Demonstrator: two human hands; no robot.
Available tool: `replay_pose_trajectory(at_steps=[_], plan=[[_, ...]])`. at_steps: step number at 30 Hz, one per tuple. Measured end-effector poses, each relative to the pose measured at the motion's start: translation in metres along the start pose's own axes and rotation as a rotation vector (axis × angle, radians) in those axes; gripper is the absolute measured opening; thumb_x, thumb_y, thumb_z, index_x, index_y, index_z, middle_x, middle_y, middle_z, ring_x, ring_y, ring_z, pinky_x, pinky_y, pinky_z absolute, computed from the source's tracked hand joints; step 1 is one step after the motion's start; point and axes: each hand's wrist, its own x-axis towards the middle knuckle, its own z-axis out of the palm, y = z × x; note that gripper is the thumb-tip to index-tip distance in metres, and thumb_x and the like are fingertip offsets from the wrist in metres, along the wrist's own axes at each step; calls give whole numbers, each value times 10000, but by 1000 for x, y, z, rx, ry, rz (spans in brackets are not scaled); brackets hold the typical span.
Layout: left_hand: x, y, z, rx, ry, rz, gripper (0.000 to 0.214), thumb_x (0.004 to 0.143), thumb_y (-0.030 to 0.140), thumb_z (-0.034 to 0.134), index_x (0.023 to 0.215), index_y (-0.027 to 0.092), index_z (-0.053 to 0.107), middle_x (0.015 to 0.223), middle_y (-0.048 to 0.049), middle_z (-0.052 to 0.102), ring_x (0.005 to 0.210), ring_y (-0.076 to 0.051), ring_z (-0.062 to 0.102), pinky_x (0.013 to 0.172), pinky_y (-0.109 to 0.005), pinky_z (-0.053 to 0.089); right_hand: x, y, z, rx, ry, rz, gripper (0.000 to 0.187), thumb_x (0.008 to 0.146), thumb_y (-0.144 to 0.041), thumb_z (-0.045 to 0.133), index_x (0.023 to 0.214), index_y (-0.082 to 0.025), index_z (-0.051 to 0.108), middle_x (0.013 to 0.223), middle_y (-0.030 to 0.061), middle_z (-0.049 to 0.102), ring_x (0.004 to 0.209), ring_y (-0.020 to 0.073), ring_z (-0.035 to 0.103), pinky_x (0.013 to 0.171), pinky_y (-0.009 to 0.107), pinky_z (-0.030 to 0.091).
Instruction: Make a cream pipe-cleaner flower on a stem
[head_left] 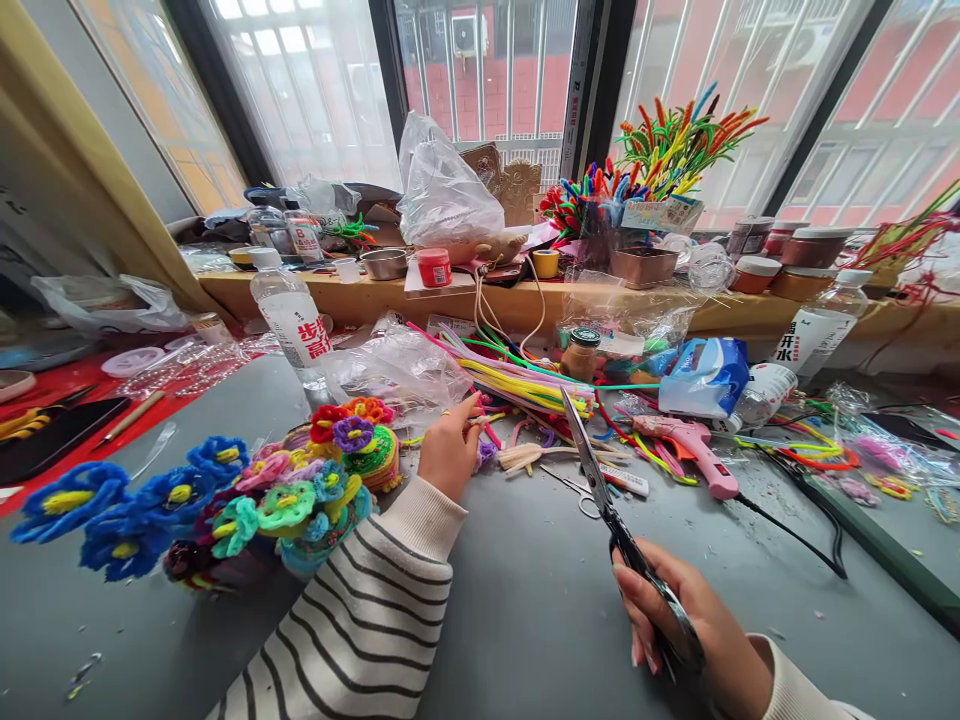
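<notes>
My right hand (686, 625) grips the black handles of a pair of scissors (600, 480), whose blades point up and away over the grey table (525, 600). My left hand (448, 448), in a striped sleeve, is closed in a pinch on a pink pipe cleaner (489, 428) beside a small purple fuzzy piece (486, 455). A pile of coloured pipe cleaners (517, 375) lies just beyond it. To the left stand finished pipe-cleaner flowers (300, 490) and blue ones (112, 510).
A pink glue gun (686, 445) with a black cord lies right of the scissors. A second small pair of scissors (574, 490) lies on the table. Water bottles (292, 320), plastic bags, jars and a cup of pipe cleaners (660, 150) crowd the wooden sill.
</notes>
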Motion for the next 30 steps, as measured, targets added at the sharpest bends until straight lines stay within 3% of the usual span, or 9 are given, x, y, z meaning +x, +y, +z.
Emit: replay_pose_trajectory(at_steps=[8, 10, 12, 14, 17, 19, 21, 26, 30], plan=[[1, 5, 2, -76, 18, 45, 184, 668, 157, 479, 793, 183, 611, 786, -45, 626, 732, -148, 565, 689, -265, 430, 0, 0, 1, -20, 11, 6, 316, 710, -473, 438, 651, -174, 356, 386, -88, 347, 302, 52, 362, 375, 208, 403], [2, 6, 4, -176, -20, -16, 160, 645, 163, 508, 756, 183, 620, 745, -37, 631, 713, -149, 568, 698, -280, 430, 0, 0, 2, -3, 25, 2, 333, 697, -490, 443, 631, -177, 348, 381, -90, 340, 290, 48, 347, 368, 209, 403], [2, 6, 6, -412, -96, -137, 151, 634, 179, 523, 753, 167, 615, 711, -32, 634, 688, -147, 577, 691, -291, 442, 0, -1, 1, -19, 30, 13, 342, 684, -502, 449, 624, -181, 348, 372, -93, 328, 281, 49, 342, 360, 209, 396], [2, 7, 7, -702, -165, -276, 169, 624, 211, 545, 767, 142, 603, 704, -32, 635, 689, -145, 585, 691, -294, 453, -1, -4, -4, -136, 11, 17, 321, 683, -488, 460, 642, -179, 381, 384, -85, 343, 293, 59, 364, 360, 204, 380], [1, 8, 5, -970, -194, -425, 249, 577, 227, 601, 801, 120, 588, 745, -36, 633, 738, -140, 583, 740, -286, 442, -4, -8, -18, -530, 23, -104, 259, 653, -425, 531, 641, -175, 467, 463, -39, 428, 379, 84, 414, 391, 206, 348], [1, 10, 2, -1034, -192, -489, 300, 553, 209, 624, 834, 114, 579, 787, -46, 630, 763, -132, 578, 770, -274, 427, -8, -7, -29, -782, 80, -225, 228, 619, -400, 572, 656, -181, 521, 511, -5, 494, 442, 113, 436, 437, 228, 347], [1, 12, -1, -1074, -192, -529, 336, 545, 186, 631, 866, 111, 566, 832, -58, 623, 790, -129, 571, 788, -264, 415, -12, -5, -39, -910, 58, -268, 210, 633, -390, 560, 721, -200, 561, 574, 25, 562, 490, 139, 474, 478, 246, 361], [0, 13, -2, -1121, -213, -559, 351, 535, 157, 639, 875, 109, 565, 864, -68, 619, 807, -128, 565, 811, -260, 399, -21, -4, -56, -1110, -65, -165, 249, 667, -434, 502, 797, -239, 586, 726, 66, 626, 606, 201, 549, 532, 285, 397], [0, 12, 1, -1199, -148, -531, 265, 542, 173, 641, 794, 109, 594, 807, -44, 625, 754, -110, 572, 783, -241, 423, -26, -9, -71, -1197, -91, -131, 289, 656, -430, 515, 867, -242, 577, 877, 79, 615, 729, 229, 565, 613, 308, 424]])
